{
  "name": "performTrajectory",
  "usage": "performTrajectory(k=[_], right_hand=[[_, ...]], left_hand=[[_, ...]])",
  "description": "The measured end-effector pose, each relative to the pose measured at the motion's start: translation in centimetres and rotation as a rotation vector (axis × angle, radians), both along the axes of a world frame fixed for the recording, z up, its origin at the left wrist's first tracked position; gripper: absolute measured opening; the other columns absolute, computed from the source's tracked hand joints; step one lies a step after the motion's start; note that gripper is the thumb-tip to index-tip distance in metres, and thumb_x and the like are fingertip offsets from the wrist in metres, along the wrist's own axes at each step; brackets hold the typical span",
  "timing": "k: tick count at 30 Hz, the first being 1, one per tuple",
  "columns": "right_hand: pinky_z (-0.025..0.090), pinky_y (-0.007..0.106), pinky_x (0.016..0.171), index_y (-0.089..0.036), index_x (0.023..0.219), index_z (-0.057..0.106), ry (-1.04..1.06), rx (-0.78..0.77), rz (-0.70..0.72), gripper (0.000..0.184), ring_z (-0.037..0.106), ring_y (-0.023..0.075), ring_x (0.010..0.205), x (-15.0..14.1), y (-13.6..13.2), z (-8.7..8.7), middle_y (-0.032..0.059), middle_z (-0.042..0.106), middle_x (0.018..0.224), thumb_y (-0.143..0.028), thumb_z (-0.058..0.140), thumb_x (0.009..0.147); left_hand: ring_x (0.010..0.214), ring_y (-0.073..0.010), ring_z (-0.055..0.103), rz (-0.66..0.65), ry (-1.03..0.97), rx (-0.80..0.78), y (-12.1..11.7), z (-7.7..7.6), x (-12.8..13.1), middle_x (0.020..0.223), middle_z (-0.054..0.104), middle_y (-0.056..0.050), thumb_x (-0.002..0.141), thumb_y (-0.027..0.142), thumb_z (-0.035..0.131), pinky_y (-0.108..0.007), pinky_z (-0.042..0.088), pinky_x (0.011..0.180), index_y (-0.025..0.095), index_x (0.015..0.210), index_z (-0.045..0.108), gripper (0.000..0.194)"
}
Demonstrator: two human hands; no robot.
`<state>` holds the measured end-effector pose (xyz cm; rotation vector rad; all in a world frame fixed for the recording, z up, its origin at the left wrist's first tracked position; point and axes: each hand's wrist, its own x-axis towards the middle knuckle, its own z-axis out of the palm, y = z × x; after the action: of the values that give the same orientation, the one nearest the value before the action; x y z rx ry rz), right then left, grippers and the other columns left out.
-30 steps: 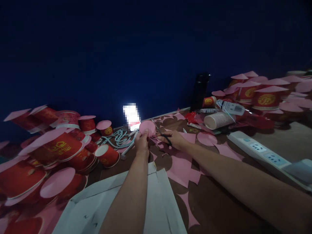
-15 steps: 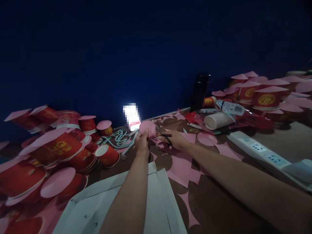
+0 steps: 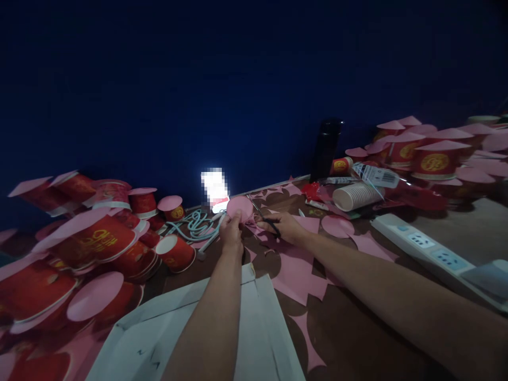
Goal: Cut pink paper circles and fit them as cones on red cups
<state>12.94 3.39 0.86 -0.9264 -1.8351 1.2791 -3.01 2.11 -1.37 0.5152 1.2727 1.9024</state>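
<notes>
My left hand (image 3: 232,233) pinches a round pink paper disc (image 3: 239,208) by its lower edge, thumb on top. In my right hand (image 3: 286,227) is a pair of scissors (image 3: 272,224) with dark handles. Their thin blades point up and left, beside the disc's right edge; whether they touch the paper I cannot tell. Beneath and around my hands lie pink paper offcuts (image 3: 293,272) with curved cut edges. Another pink disc (image 3: 337,226) lies right of my right hand.
Red paper cups (image 3: 174,254), many topped with pink discs, crowd the left and far right. A lit phone (image 3: 215,188), pale cable (image 3: 194,225), black flask (image 3: 326,151), stacked cups (image 3: 357,197) and power strip (image 3: 432,254) surround the work. White cardboard (image 3: 260,317) lies in front.
</notes>
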Motion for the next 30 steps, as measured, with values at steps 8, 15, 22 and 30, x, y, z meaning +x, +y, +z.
performTrajectory(k=[8,15,22,30], right_hand=[[0.045,0.024,0.062,-0.015,0.094,0.076,0.017,-0.002,-0.01,0.043,0.058,0.0146,0.071,-0.01,-0.22,0.09,0.0038,0.067,0.081,-0.049,0.072,0.068],[0.044,0.023,0.058,-0.015,0.093,0.076,0.013,0.006,0.0,0.043,0.057,0.0136,0.067,0.0,-0.19,0.16,0.0048,0.067,0.081,-0.051,0.071,0.069],[0.041,0.023,0.054,-0.014,0.094,0.076,0.002,-0.008,0.004,0.045,0.052,0.0108,0.06,-0.01,-0.12,-0.06,0.0031,0.064,0.075,-0.051,0.072,0.068],[0.039,0.022,0.046,-0.014,0.094,0.076,0.015,-0.061,-0.032,0.047,0.051,0.0105,0.055,-0.11,-0.15,-0.08,0.0038,0.065,0.074,-0.051,0.074,0.065]], left_hand=[[0.05,-0.0072,0.052,0.0,0.001,0.012,-0.14,0.25,0.03,0.058,0.054,0.005,0.051,0.038,0.079,-0.02,0.042,0.05,0.014,0.077,0.063,0.038],[0.047,-0.0062,0.05,-0.015,0.004,0.007,-0.08,0.11,0.02,0.061,0.057,0.004,0.052,0.038,0.079,-0.019,0.038,0.046,0.014,0.079,0.063,0.039],[0.052,-0.0061,0.053,0.008,-0.069,-0.011,0.05,0.26,0.02,0.068,0.059,0.003,0.049,0.035,0.081,-0.019,0.041,0.05,0.015,0.082,0.063,0.043],[0.05,-0.0051,0.052,-0.013,-0.085,0.013,-0.34,0.67,0.08,0.067,0.059,0.003,0.049,0.035,0.08,-0.019,0.041,0.05,0.014,0.081,0.063,0.042]])
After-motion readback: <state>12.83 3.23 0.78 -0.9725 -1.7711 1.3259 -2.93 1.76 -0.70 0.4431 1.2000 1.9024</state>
